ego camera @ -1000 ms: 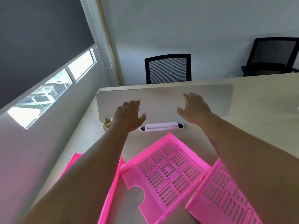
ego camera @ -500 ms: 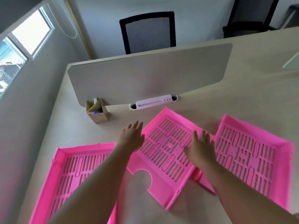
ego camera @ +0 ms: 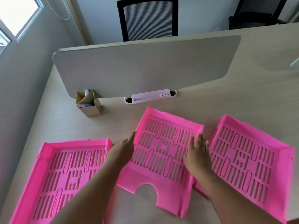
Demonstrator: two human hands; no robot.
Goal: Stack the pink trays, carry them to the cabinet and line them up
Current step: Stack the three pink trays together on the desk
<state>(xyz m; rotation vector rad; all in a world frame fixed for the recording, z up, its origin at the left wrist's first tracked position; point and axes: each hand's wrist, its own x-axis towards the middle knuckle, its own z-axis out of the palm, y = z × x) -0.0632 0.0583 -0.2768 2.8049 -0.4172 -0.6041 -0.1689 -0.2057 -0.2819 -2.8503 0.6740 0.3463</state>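
Observation:
Three pink slotted trays lie side by side on the pale desk (ego camera: 226, 101): a left tray (ego camera: 64, 172), a middle tray (ego camera: 161, 151) turned at an angle, and a right tray (ego camera: 246, 160). My left hand (ego camera: 123, 149) rests against the middle tray's left wall with straight fingers. My right hand (ego camera: 197, 152) lies flat over that tray's right wall, in the gap beside the right tray. Neither hand is curled around anything. My forearms hide part of the left tray and the near corner of the right tray.
A grey divider panel (ego camera: 145, 67) stands across the desk behind the trays, with a white slotted cable cover (ego camera: 150, 96) at its foot. A cardboard pen holder (ego camera: 89, 104) sits to the left. Two black mesh chairs (ego camera: 147, 16) (ego camera: 255, 12) stand beyond; a wall and window are at left.
My view has tilted down onto the desk. Both hands came back from near the divider and down onto the two sides of the middle tray.

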